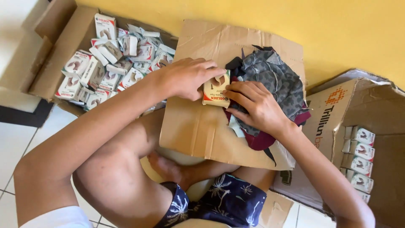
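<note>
Right now we have both hands on 1 small carton, a cream box with an orange-red band along its lower edge, which rests on a sheet of brown cardboard laid across our lap. Our left hand comes in from the left and closes over the carton's top and left side, fingers curled down and the fingertips lying along its upper edge. Our right hand meets it from the right, fingers half bent, with the tips pressed against the carton's right face and lower corner; the palm of that hand lies on a heap of cloth scraps, grey patterned pieces on top and dark red ones beneath. The heap sits on the same cardboard sheet, just beside the carton and touching it.

At the upper left, an open cardboard box holds a loose jumble of many similar small white cartons, lying at all angles. At the right, a second open box holds a neat column of the same cartons, at least 4 of them stacked flat against its inner wall. We sit cross-legged on a pale tiled floor, facing a yellow wall.
</note>
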